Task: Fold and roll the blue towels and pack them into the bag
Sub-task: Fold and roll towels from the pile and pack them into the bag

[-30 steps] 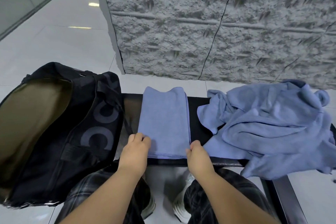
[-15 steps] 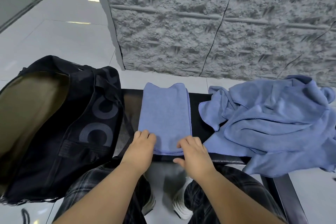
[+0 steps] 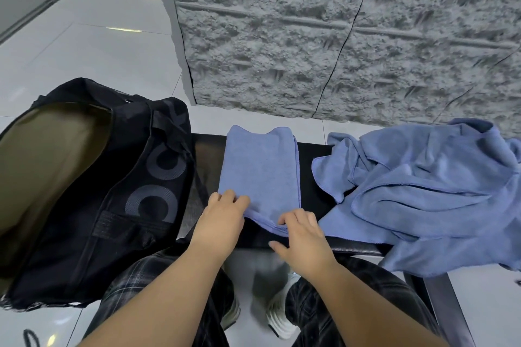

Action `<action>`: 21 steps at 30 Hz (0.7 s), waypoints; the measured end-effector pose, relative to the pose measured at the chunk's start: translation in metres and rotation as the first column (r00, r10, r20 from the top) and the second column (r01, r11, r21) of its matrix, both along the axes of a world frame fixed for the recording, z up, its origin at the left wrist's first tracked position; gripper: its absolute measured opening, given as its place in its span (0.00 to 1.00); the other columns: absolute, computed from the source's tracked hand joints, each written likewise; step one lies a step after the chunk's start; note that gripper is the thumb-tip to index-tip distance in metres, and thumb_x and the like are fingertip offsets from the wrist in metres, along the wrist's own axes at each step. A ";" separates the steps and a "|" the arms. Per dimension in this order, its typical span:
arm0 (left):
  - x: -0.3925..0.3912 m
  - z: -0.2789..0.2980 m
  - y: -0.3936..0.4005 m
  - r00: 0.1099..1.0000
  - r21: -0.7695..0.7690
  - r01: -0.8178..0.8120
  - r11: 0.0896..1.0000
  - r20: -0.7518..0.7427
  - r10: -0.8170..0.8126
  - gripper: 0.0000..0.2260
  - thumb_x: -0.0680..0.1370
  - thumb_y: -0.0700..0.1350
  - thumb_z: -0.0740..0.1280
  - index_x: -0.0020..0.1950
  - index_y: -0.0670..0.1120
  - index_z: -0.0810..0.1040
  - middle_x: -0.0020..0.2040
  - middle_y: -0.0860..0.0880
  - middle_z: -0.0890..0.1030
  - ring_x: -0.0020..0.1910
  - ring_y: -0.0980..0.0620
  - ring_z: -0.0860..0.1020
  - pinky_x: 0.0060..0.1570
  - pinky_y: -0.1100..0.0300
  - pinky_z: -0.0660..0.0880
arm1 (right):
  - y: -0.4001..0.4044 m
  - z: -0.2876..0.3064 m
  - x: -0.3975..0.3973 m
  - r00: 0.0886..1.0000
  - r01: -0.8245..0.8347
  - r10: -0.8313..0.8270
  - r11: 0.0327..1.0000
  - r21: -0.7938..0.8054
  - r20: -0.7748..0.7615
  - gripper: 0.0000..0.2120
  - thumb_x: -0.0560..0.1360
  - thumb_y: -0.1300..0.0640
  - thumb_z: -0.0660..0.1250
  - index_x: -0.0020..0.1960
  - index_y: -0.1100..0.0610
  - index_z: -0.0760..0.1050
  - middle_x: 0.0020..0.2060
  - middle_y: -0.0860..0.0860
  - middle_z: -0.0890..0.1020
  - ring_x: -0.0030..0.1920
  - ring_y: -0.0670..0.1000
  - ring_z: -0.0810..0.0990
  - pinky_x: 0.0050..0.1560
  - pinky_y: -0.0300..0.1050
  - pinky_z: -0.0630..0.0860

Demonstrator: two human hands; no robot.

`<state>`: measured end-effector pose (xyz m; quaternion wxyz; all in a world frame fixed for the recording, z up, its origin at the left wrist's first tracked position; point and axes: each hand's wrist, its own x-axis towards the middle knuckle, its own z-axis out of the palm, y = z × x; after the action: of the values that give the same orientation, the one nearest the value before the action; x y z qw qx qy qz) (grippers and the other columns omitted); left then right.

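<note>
A folded blue towel [image 3: 260, 166] lies as a long strip across the black bench [image 3: 310, 155]. My left hand [image 3: 222, 218] and my right hand [image 3: 303, 231] both grip its near end, fingers curled over the fabric, and that edge is lifted and turned a little away from me. A heap of loose blue towels [image 3: 423, 194] covers the bench's right part and hangs over its front edge. The black bag [image 3: 118, 205] stands open at the left, its olive lining showing.
A rough grey stone wall [image 3: 338, 36] rises behind the bench. White glossy floor tiles [image 3: 84, 45] spread to the left. My knees in dark plaid trousers and my white shoes are below the bench edge.
Both hands moved from the towel's near corners inward and forward, and the near edge has begun to curl over away from me.
</note>
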<state>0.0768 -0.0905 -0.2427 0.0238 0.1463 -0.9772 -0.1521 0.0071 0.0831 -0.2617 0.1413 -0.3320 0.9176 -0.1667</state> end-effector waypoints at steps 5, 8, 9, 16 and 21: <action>0.005 0.001 -0.008 0.997 0.093 -0.014 0.996 0.081 0.006 0.09 0.81 0.43 0.58 0.58 0.46 0.74 0.48 0.52 0.68 0.47 0.52 0.64 0.45 0.58 0.70 | -0.005 0.001 0.000 0.989 0.043 -0.047 0.999 -0.031 -0.139 0.05 0.73 0.61 0.69 0.47 0.54 0.76 0.43 0.49 0.76 0.45 0.53 0.73 0.39 0.43 0.63; 0.010 0.002 -0.009 0.990 0.055 0.025 0.998 0.136 -0.032 0.12 0.82 0.42 0.56 0.62 0.48 0.74 0.54 0.51 0.70 0.55 0.50 0.66 0.45 0.59 0.66 | 0.001 0.005 -0.005 0.998 0.022 -0.021 1.000 0.016 -0.057 0.08 0.81 0.59 0.57 0.54 0.56 0.74 0.48 0.49 0.73 0.48 0.49 0.64 0.45 0.41 0.59; 0.012 0.001 -0.009 0.986 0.048 0.038 0.998 0.160 -0.046 0.12 0.81 0.41 0.57 0.63 0.49 0.73 0.55 0.51 0.70 0.56 0.50 0.66 0.45 0.60 0.64 | 0.004 0.006 -0.006 0.999 0.003 -0.001 0.998 0.058 -0.050 0.09 0.81 0.58 0.55 0.56 0.55 0.73 0.48 0.48 0.71 0.48 0.48 0.61 0.46 0.41 0.58; 0.013 -0.003 -0.013 0.950 0.244 -0.089 0.966 0.313 0.009 0.15 0.79 0.36 0.54 0.63 0.49 0.70 0.54 0.48 0.72 0.52 0.49 0.68 0.50 0.58 0.71 | 0.007 0.013 -0.004 0.987 0.103 -0.100 0.995 -0.013 0.125 0.02 0.80 0.57 0.58 0.50 0.54 0.65 0.38 0.47 0.66 0.43 0.50 0.67 0.38 0.40 0.64; 0.012 0.002 -0.005 0.979 0.161 -0.170 0.972 0.137 0.149 0.11 0.74 0.30 0.58 0.46 0.46 0.63 0.44 0.50 0.67 0.44 0.50 0.65 0.35 0.61 0.60 | 0.004 0.012 -0.003 0.958 0.281 -0.270 0.951 -0.127 0.094 0.10 0.77 0.58 0.65 0.48 0.52 0.63 0.46 0.49 0.68 0.43 0.50 0.68 0.42 0.41 0.66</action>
<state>0.0890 -0.0955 -0.2408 -0.0377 0.2352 -0.9450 -0.2240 0.0037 0.0867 -0.2495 0.1278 -0.2032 0.9351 -0.2606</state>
